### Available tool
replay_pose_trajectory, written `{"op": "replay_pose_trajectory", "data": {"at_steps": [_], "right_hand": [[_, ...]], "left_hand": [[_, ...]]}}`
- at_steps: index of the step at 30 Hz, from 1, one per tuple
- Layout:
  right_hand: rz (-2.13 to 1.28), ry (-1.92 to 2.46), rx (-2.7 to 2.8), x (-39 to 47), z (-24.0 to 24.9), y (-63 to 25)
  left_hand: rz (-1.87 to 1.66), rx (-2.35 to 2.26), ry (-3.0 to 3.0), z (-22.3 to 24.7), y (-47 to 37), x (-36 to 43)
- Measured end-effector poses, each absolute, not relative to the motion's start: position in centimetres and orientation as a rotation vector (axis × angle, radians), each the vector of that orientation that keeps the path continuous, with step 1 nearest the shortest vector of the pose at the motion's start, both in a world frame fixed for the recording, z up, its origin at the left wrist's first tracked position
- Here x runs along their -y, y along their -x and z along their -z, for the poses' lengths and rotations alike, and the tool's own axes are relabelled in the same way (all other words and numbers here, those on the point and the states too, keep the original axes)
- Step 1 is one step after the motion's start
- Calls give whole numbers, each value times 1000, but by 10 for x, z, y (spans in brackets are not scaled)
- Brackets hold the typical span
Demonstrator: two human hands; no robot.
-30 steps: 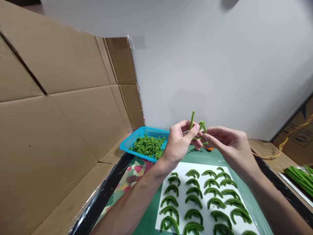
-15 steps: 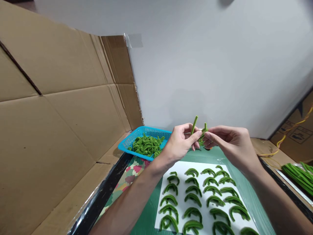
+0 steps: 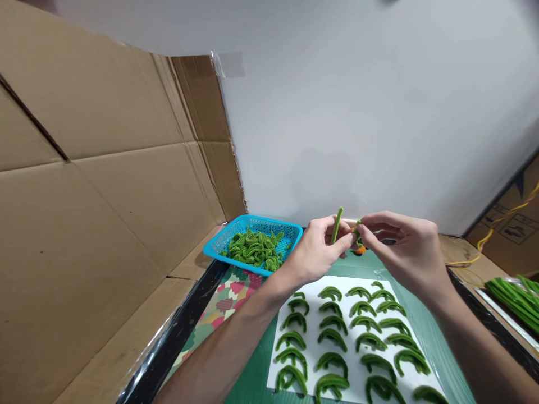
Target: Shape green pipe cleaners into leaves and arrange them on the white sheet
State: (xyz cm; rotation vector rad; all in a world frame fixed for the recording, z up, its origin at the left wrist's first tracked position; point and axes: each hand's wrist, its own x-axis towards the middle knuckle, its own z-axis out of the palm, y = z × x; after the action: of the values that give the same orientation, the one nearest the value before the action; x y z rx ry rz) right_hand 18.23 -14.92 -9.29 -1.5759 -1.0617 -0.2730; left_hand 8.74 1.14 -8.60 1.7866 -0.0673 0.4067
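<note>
A fuzzy green stem stands up from between the fingers of my left hand, which pinches it. Facing it, my right hand pinches a short green end of the piece between thumb and fingertips. The fingertips of both hands nearly meet. Below them, a white sheet bears rows of curved green fuzzy pieces. Left of my hands is a blue basket with a heap of green looped pieces.
The sheet lies on a green surface. An orange item sits behind my fingers. Long green stems lie at the far right, near yellow cord. Cardboard stands at the left, a pale wall behind.
Both hands have shifted slightly right. The right-hand end of the green piece is now lower and mostly covered by my fingers. The orange item shows more.
</note>
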Motion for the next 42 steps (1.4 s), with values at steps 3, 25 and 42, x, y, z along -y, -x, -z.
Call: {"op": "replay_pose_trajectory", "data": {"at_steps": [3, 25, 42], "right_hand": [[316, 1596, 1039, 147, 93, -181], [-136, 1370, 1084, 156, 91, -202], [375, 1366, 1426, 162, 90, -198]], "left_hand": [[-399, 38, -1758, 85, -88, -15], [-217, 121, -1611, 78, -84, -19], [-60, 179, -1596, 70, -74, -19]]}}
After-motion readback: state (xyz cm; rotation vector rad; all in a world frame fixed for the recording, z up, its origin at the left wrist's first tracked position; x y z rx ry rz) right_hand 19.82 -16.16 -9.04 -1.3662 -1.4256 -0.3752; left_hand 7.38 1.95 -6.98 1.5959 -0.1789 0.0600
